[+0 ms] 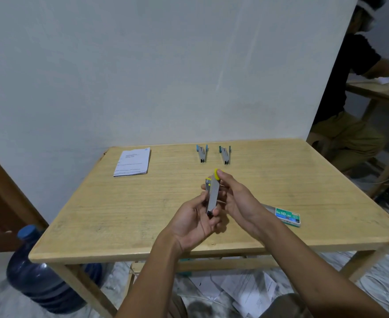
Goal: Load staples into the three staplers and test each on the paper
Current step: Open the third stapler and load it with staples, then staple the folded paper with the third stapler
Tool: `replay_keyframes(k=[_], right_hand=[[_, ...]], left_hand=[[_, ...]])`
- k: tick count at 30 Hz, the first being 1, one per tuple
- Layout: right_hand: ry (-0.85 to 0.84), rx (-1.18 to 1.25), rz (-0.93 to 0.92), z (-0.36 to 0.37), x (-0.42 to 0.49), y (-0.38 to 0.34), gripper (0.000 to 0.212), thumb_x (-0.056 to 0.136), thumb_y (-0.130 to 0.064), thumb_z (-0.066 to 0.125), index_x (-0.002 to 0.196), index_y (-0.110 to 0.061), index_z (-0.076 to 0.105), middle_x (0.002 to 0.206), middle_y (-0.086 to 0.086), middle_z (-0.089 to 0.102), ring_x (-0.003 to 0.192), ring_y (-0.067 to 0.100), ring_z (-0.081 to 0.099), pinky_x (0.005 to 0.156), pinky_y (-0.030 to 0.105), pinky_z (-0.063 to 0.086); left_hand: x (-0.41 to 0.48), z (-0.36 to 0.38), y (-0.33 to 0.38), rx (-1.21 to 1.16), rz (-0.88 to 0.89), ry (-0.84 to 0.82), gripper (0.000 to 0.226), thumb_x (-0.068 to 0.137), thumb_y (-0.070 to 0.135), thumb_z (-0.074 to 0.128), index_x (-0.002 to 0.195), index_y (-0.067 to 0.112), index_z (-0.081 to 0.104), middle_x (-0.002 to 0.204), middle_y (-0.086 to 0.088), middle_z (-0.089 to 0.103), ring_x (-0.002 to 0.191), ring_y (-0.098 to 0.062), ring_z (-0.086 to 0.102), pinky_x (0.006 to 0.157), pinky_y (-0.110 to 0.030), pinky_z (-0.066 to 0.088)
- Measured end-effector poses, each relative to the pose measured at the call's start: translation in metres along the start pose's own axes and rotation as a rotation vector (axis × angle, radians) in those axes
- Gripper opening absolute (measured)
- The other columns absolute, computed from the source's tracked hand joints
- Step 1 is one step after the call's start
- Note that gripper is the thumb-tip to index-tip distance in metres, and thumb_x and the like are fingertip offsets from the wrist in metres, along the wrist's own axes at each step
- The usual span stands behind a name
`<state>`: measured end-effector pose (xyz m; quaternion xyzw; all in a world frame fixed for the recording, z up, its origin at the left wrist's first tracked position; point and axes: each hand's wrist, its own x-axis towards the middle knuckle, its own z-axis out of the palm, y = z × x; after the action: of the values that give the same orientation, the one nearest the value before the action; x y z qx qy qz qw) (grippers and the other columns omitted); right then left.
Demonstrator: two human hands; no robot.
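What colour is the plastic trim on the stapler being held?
Yellow. The trim on the stapler shows best in the head view, the only one.

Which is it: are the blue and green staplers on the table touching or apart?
Apart. The head view shows bare table between the blue stapler and the green stapler.

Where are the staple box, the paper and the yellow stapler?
staple box [288, 217]: head view, on its green top label.
paper [132, 162]: head view, middle of the top sheet.
yellow stapler [213, 196]: head view, on its grey metal arm.
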<state>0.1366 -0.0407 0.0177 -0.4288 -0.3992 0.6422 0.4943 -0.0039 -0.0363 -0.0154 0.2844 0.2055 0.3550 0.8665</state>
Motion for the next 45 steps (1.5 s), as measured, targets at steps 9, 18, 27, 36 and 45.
replay_keyframes(k=[9, 18, 27, 36, 45], right_hand=[[0.064, 0.191, -0.05, -0.002, 0.005, 0.006, 0.037, 0.092, -0.027, 0.065, 0.11, 0.004, 0.068, 0.112, 0.017, 0.072, 0.099, 0.021, 0.067, 0.094, 0.038, 0.053], [0.075, 0.265, -0.072, 0.002, 0.004, 0.008, 0.032, 0.092, -0.018, 0.065, 0.114, 0.005, 0.064, 0.104, 0.013, 0.073, 0.096, 0.018, 0.064, 0.092, 0.035, 0.054], [0.22, -0.008, -0.168, 0.008, 0.002, 0.001, 0.04, 0.089, -0.041, 0.067, 0.113, -0.009, 0.07, 0.1, 0.005, 0.074, 0.083, 0.016, 0.07, 0.071, 0.03, 0.055], [0.28, -0.17, -0.07, 0.026, 0.033, -0.023, 0.044, 0.091, -0.048, 0.062, 0.107, -0.008, 0.071, 0.094, 0.002, 0.073, 0.059, 0.009, 0.056, 0.043, 0.022, 0.04], [0.214, -0.227, -0.064, 0.043, 0.062, -0.028, 0.042, 0.091, -0.047, 0.062, 0.104, -0.008, 0.071, 0.095, 0.0, 0.074, 0.061, 0.012, 0.058, 0.041, 0.021, 0.037]], left_hand=[[0.002, -0.003, 0.0, 0.041, 0.016, -0.011, 0.041, 0.102, 0.033, 0.04, 0.111, 0.004, 0.068, 0.069, -0.008, 0.052, 0.056, -0.017, 0.047, 0.063, -0.028, 0.038], [0.0, 0.0, 0.001, 0.051, 0.01, 0.008, 0.04, 0.101, 0.031, 0.04, 0.103, 0.006, 0.071, 0.066, -0.008, 0.053, 0.053, -0.017, 0.049, 0.062, -0.028, 0.039], [0.002, 0.002, 0.004, 0.141, 0.006, 0.117, 0.038, 0.102, 0.035, 0.043, 0.112, 0.002, 0.059, 0.082, -0.016, 0.06, 0.07, -0.026, 0.062, 0.069, -0.034, 0.055], [0.015, -0.055, 0.095, 1.07, 0.479, 1.101, 0.025, 0.095, 0.037, 0.055, 0.105, 0.015, 0.063, 0.106, -0.005, 0.062, 0.104, -0.025, 0.06, 0.086, -0.035, 0.047], [0.036, -0.135, 0.175, 1.391, 0.026, 1.553, 0.068, 0.085, 0.056, 0.059, 0.131, 0.008, 0.041, 0.141, -0.015, 0.036, 0.132, -0.032, 0.031, 0.103, -0.041, 0.029]])
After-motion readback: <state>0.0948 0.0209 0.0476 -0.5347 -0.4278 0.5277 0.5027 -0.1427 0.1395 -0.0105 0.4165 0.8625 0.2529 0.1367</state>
